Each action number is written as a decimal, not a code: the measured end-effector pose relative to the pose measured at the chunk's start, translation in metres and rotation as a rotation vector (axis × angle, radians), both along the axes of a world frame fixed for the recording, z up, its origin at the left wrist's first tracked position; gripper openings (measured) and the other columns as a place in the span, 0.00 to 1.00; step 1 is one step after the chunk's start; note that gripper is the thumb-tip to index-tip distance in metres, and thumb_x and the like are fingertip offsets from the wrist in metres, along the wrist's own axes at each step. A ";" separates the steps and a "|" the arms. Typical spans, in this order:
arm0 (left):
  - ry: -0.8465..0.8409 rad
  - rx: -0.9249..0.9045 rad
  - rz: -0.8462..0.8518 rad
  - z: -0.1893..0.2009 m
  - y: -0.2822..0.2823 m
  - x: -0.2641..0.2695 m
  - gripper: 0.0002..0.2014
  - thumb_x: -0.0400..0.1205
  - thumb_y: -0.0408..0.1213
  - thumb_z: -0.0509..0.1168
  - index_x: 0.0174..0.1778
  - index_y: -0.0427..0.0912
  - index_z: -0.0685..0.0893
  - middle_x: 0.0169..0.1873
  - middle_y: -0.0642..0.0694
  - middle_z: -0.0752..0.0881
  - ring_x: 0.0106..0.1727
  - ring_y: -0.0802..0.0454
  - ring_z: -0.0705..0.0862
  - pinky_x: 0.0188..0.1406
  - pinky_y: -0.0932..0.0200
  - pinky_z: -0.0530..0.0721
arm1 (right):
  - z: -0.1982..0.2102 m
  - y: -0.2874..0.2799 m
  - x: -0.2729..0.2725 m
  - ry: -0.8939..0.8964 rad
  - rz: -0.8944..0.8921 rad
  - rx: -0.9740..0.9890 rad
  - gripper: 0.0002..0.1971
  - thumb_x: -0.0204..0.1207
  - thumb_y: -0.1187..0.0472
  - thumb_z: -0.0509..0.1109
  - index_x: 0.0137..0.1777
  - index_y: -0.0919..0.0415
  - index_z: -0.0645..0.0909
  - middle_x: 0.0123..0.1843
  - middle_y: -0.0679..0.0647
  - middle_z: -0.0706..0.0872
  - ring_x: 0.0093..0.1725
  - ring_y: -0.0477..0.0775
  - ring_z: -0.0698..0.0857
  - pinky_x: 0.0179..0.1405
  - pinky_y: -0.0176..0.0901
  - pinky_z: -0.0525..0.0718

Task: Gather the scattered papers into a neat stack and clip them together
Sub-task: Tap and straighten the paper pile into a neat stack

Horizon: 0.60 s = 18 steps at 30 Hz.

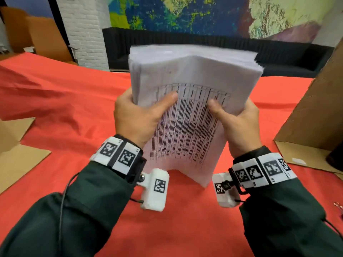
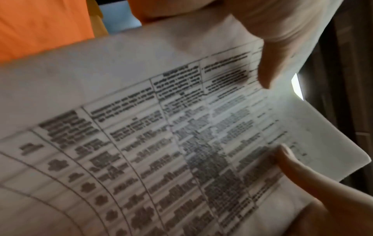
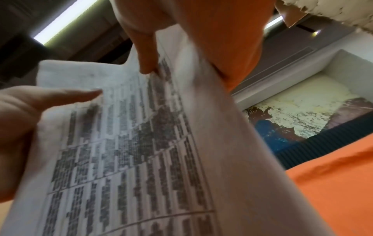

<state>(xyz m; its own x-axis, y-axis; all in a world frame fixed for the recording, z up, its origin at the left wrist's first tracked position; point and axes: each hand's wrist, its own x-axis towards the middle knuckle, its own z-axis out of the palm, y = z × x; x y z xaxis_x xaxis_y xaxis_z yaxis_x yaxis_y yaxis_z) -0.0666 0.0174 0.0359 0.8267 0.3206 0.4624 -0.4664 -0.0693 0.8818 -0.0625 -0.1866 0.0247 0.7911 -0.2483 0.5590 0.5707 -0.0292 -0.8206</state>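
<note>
Both hands clamp the papers (image 1: 187, 115) upright at frame centre of the head view, lower edge just above or on the cloth (image 1: 55, 101); contact cannot be confirmed. The left hand (image 1: 137, 117) grips the left edge, thumb across the printed table; the right hand (image 1: 239, 123) grips the right edge, thumb likewise on the front sheet. The wrist views show only the thumbs; the fingers behind the stack are hidden.

Risks:
- The stack bows toward the camera along a centre ridge. Inward squeeze may crease the sheets or let middle sheets slide out of register.
- The top edge looks fanned and uneven. Clipping now would likely lock in the misalignment; the edges probably need tapping square first.
- A loosened grip on either side could spill sheets onto the cloth.

Not resolved:
- Motion blur softens the paper edges and print in all views.
- A small metallic item (image 1: 338, 205) at the right edge, lower part, is cut off; it may be the clip, unconfirmed.
- The box (image 1: 308, 115) at right and the cardboard (image 1: 20, 160) at left are partly cropped.
- Stray sheets outside the frame cannot be excluded.
</note>
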 end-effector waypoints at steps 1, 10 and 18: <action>-0.022 -0.002 -0.018 0.001 0.004 0.000 0.23 0.65 0.52 0.86 0.50 0.44 0.93 0.45 0.50 0.95 0.49 0.50 0.95 0.53 0.44 0.93 | 0.001 -0.004 -0.002 0.012 0.005 -0.009 0.23 0.72 0.69 0.80 0.65 0.72 0.78 0.56 0.59 0.91 0.52 0.52 0.91 0.55 0.50 0.90; -0.095 0.096 0.214 0.059 -0.003 -0.001 0.25 0.78 0.67 0.65 0.24 0.54 0.70 0.16 0.63 0.74 0.25 0.64 0.73 0.31 0.64 0.69 | 0.057 -0.005 -0.016 -0.314 -0.351 -0.549 0.41 0.68 0.73 0.74 0.82 0.60 0.68 0.78 0.53 0.72 0.71 0.49 0.78 0.77 0.45 0.75; -0.042 0.080 0.247 0.077 0.001 0.012 0.21 0.75 0.53 0.59 0.33 0.39 0.87 0.29 0.47 0.84 0.38 0.46 0.81 0.43 0.48 0.79 | 0.073 -0.013 -0.014 -0.268 -0.417 -0.869 0.27 0.77 0.58 0.73 0.77 0.46 0.80 0.75 0.57 0.76 0.70 0.44 0.76 0.75 0.27 0.67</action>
